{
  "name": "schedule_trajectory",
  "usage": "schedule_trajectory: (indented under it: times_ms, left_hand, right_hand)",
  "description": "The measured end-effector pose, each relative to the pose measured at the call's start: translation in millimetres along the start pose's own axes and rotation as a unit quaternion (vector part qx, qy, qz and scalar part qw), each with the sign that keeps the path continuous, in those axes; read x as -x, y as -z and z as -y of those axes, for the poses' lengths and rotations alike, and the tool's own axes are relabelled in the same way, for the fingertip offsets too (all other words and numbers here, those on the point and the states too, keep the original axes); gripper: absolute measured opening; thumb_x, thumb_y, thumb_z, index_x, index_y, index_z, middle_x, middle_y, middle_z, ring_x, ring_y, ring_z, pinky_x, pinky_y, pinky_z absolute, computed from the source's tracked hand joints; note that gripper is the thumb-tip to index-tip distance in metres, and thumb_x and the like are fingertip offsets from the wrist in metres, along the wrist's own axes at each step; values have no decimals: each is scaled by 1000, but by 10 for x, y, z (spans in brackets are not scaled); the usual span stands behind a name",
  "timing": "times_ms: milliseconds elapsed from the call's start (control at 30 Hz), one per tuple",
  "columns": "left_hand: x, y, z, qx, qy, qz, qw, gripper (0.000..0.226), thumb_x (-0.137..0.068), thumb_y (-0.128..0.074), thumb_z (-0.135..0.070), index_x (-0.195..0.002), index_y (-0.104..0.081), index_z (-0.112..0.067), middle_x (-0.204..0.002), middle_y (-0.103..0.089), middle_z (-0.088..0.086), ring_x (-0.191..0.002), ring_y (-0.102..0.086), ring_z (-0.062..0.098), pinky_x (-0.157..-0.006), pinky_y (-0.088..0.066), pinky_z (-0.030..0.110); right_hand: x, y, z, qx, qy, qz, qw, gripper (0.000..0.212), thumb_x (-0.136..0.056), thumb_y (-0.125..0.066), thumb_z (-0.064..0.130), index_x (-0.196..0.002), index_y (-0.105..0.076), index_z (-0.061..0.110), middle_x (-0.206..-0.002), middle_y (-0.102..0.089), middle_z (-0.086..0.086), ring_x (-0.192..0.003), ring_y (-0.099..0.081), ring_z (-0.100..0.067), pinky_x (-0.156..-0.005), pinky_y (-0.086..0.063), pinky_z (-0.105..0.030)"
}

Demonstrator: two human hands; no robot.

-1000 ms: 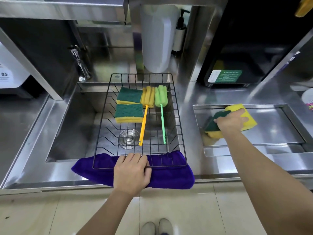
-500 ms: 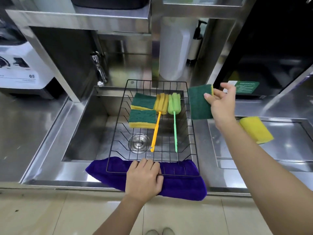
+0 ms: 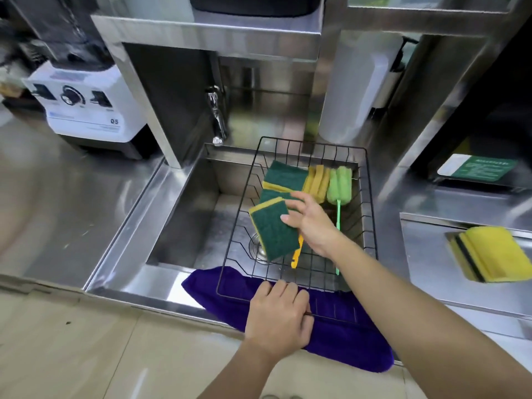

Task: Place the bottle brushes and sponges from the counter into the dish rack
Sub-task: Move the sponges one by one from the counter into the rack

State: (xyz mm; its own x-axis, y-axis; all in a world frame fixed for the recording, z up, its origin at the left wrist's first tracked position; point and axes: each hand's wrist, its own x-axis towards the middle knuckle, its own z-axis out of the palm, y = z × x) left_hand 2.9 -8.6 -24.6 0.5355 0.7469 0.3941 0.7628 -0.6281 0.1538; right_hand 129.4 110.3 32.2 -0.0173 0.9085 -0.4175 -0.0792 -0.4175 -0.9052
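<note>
Head view
Change: half a second ago the right hand [image 3: 312,223] held a sponge [image 3: 273,228] up beside the rack's right wall; now hand and sponge are over the inside of the rack [image 3: 370,203], green face up, tilted.
Change, left: the left hand [image 3: 277,315] stays closed on the rack's near rim, as before.
Right hand: thumb and fingers pinch the sponge's right edge; whether the sponge touches the rack floor cannot be told.
Held sponge: over the rack's left middle, just in front of the two sponges already there, overlapping the nearer one.
Sponges, count: four. One in the right hand, two lying in the rack's far left part ( [image 3: 283,177] and [image 3: 272,194]), one more [image 3: 492,253] outside, well to the right of the rack on the steel tray [image 3: 426,254].
Brushes, count: two, both in the rack. The yellow brush [image 3: 316,182] has its head at the far end, next to the far sponge; the green brush [image 3: 339,185] lies just right of it, handle running toward the near rim.
Rack: spans the sink [image 3: 187,226], its near rim resting on the cloth [image 3: 331,335].
Cloth, count: one, purple, draped over the sink's front edge under the left hand.
Tap [image 3: 217,116]: behind the rack's far left corner.
Blender base [image 3: 86,108]: one, white, on the counter far left of the rack.
</note>
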Motion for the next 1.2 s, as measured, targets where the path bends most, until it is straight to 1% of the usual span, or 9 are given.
schedule_trajectory:
  times_ms: [100, 200, 333, 433, 567, 733, 933, 1033, 1200]
  left_hand:
    - [2, 16, -6, 0, 0, 7, 1000, 11, -68, -51, -29, -64, -52, -19, -64, -48, -4, -62, -42, 17, -61, -28, 29]
    - [2, 15, 0, -1, 1, 7, 1000, 11, -68, -51, -30, -65, -53, -20, -63, -49, -4, -61, -42, 17, -61, -29, 29]
    - [9, -4, 0, 1, 4, 9, 1000, 12, -68, -53, -30, -65, -54, -19, -63, -50, -3, -61, -43, 18, -60, -31, 30]
    - [7, -9, -1, 7, 6, 15, 1000, 12, -68, -54, -31, -65, -54, -19, -63, -50, -3, -61, -43, 17, -59, -31, 30]
    - [4, -7, 8, 9, 1, 11, 1000, 10, -68, -53, -29, -65, -53, -20, -63, -48, -4, -60, -42, 17, -59, -29, 30]
    - [3, -20, 6, 7, 0, -5, 1000, 11, -69, -54, -28, -65, -53, -19, -63, -48, -3, -61, -41, 18, -59, -30, 30]
    - [8, -37, 1, 8, 3, 3, 1000, 11, -68, -58, -28, -65, -53, -19, -64, -48, -3, -61, -43, 18, -59, -30, 30]
    - [7, -36, -5, 10, 5, -2, 1000, 10, -68, -57, -27, -65, -53, -18, -64, -48, -3, -61, -43, 19, -60, -29, 31]
    - [5, -30, -3, 3, 4, 0, 1000, 10, -68, -57, -27, -66, -53, -18, -64, -49, -2, -61, -43, 19, -59, -30, 31]
  right_hand:
    - [-55, -129, -66, 159, 14, -5, 987, 54, -92, -45, -8, -140, -30, 11, -145, -40, -12, -125, -45, -24, -97, -47, -37]
    - [-18, -222, -40, 291, 72, -18, 954, 62, -91, -50, 0, -143, -26, 24, -145, -32, -8, -111, -45, -21, -98, -46, -41]
    - [38, -376, -158, 391, 56, -23, 918, 106, -73, -75, 43, -148, -3, 25, -148, -23, -7, -134, -33, -28, -108, -37, -47]
    - [22, -429, -291, 416, 70, -55, 905, 118, -69, -79, 36, -148, 7, 22, -146, -31, -10, -133, -36, -30, -105, -40, -46]
    - [33, -338, -268, 449, 103, -23, 887, 103, -69, -77, 21, -145, -8, 14, -128, -48, -16, -115, -50, -31, -88, -46, -35]
    - [55, -190, -230, 652, 136, 69, 742, 77, -68, -74, 29, -131, -35, 9, -127, -45, -13, -119, -44, -32, -97, -37, -39]
    - [71, -165, -233, 697, 164, 104, 690, 93, -75, -70, 26, -146, -14, 6, -137, -38, -14, -126, -39, -31, -105, -32, -39]
    - [88, -142, -243, 677, 223, 90, 695, 69, -76, -65, 12, -137, -32, 7, -130, -50, -13, -121, -46, -30, -101, -35, -36]
    - [25, -85, -287, 685, 235, 68, 687, 45, -83, -57, 12, -126, -44, 5, -134, -49, -13, -125, -44, -29, -107, -35, -37]
